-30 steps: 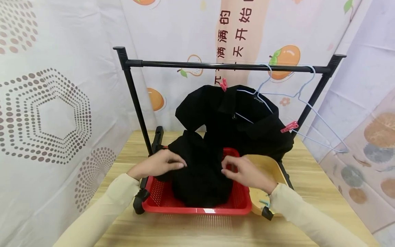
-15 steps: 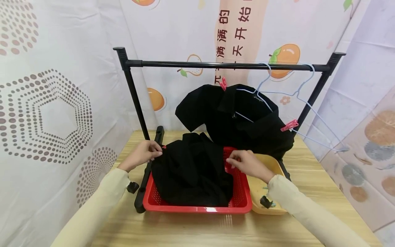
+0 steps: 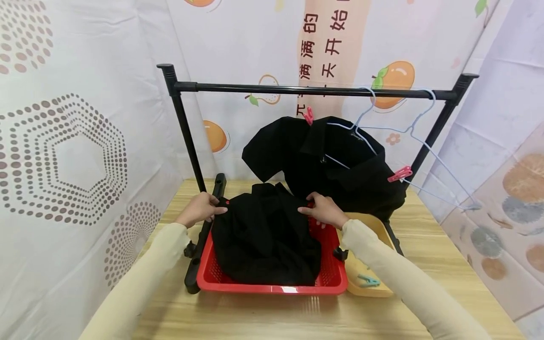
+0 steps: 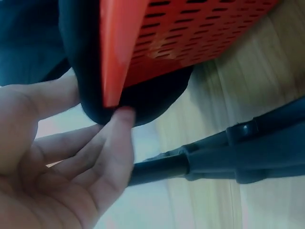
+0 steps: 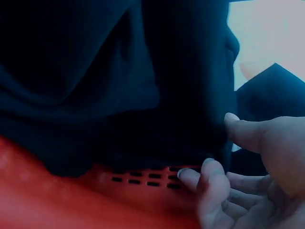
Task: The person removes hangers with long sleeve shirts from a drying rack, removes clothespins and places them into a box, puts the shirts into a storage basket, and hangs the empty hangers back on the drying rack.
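Note:
A crumpled black garment [image 3: 267, 236] fills much of the red basket [image 3: 272, 288], its exact kind hidden by the folds. At the basket's back left corner, my left hand [image 3: 203, 208] pinches the garment's edge; the left wrist view shows the black cloth [image 4: 88, 95] draped over the red rim, thumb on one side and fingers on the other. My right hand [image 3: 325, 210] holds the garment's right edge near the back right. In the right wrist view its thumb and curled fingers [image 5: 214, 186] meet the cloth above the slotted red wall.
Behind the basket, a black collared shirt [image 3: 340, 174] hangs from a blue hanger with pink clothespins [image 3: 399, 174] on the black rack [image 3: 272, 89]. Another blue hanger [image 3: 446, 170] hangs at right. A yellow basin [image 3: 374, 288] holds a teal clothespin [image 3: 369, 281].
My left hand has gone left and back to the basket's corner, and the garment has spread leftward and settled lower. My right hand has lately moved left onto its right edge.

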A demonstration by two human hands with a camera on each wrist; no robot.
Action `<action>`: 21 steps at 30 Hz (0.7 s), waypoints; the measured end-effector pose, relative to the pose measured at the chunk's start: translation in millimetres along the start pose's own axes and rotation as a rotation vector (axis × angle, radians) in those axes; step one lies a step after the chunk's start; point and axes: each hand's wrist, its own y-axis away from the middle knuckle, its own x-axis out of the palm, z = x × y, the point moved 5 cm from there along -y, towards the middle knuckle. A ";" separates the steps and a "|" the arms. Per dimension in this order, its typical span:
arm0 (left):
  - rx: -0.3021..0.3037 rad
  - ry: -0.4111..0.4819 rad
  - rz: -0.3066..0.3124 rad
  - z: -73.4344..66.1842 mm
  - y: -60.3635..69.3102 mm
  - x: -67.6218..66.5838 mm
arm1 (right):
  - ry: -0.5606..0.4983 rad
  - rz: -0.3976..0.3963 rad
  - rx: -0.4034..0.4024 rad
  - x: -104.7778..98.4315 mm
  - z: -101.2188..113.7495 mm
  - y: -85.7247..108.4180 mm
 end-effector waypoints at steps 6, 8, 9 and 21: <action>0.086 -0.145 -0.131 -8.9 -2.8 -1.2 | 0.068 -0.050 -0.040 5.1 7.8 -13.7; 0.125 -0.209 -0.184 -12.5 -4.1 -2.5 | 0.097 -0.084 -0.073 3.0 10.7 -15.5; 0.145 -0.236 -0.208 -14.1 -4.5 -3.3 | 0.107 -0.102 -0.089 1.5 12.1 -16.5; 0.386 -0.146 -0.421 -51.1 16.5 -22.1 | -0.069 -0.182 -0.210 -18.8 38.2 1.2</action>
